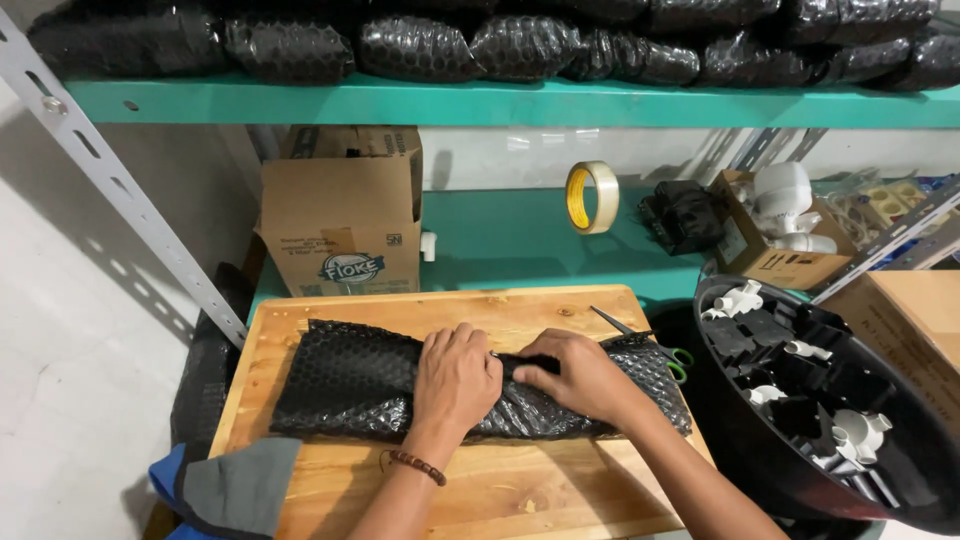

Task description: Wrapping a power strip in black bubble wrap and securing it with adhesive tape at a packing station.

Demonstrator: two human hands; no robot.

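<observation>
A cardboard box (342, 215) stands on the teal shelf (520, 240) behind the wooden desk (500, 490). On the desk lies a black bubble-wrap bundle (345, 380). The left hand (456, 377) presses flat on its middle, grip closed over the wrap; the right hand (580, 375) pinches a fold just beside it. Green-handled scissors (660, 350) and a black tub (800, 400) of parts sit rightward.

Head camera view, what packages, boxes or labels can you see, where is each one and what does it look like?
Black bubble-wrap bundle: on wooden board, under left hand and right hand.
Brown cardboard box: behind board, round blue-white label.
Small carton: right shelf, holding white parts.
Wrapped black bundles: top shelf row.
</observation>
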